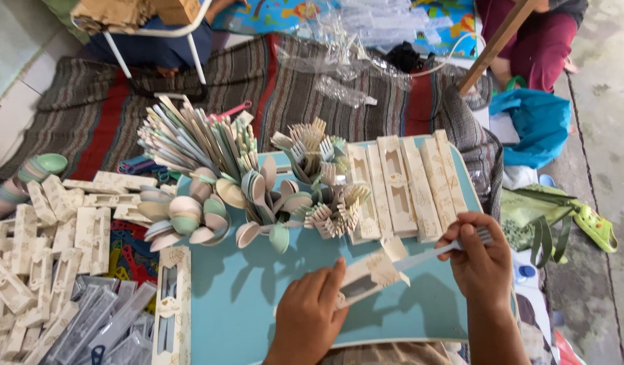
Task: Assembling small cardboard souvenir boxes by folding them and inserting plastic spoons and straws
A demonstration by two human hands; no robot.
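We see the left hand point(310, 312) resting low on the blue tabletop point(244, 297), fingers curled closed around the near end of a cream cardboard sleeve point(366, 277) with a window cut-out. The sleeve lies tilted, its open flap end pointing away toward the right hand point(480, 255). The right hand is closed in a pinch on the handle end of a pale blue utensil point(427, 255); the utensil's other end reaches the sleeve's open mouth, so the two hands are joined through sleeve and utensil.

Just beyond the right hand we note a row of filled cream boxes point(400, 186) lying side by side. Beyond the left hand stand bunches of pastel spoons point(258, 203), forks point(325, 182) and chopsticks point(190, 138). Left of the left hand, off the tabletop edge, lies a heap of flat cream sleeves point(48, 250) and clear plastic packets point(102, 324) on a striped rug point(89, 115).
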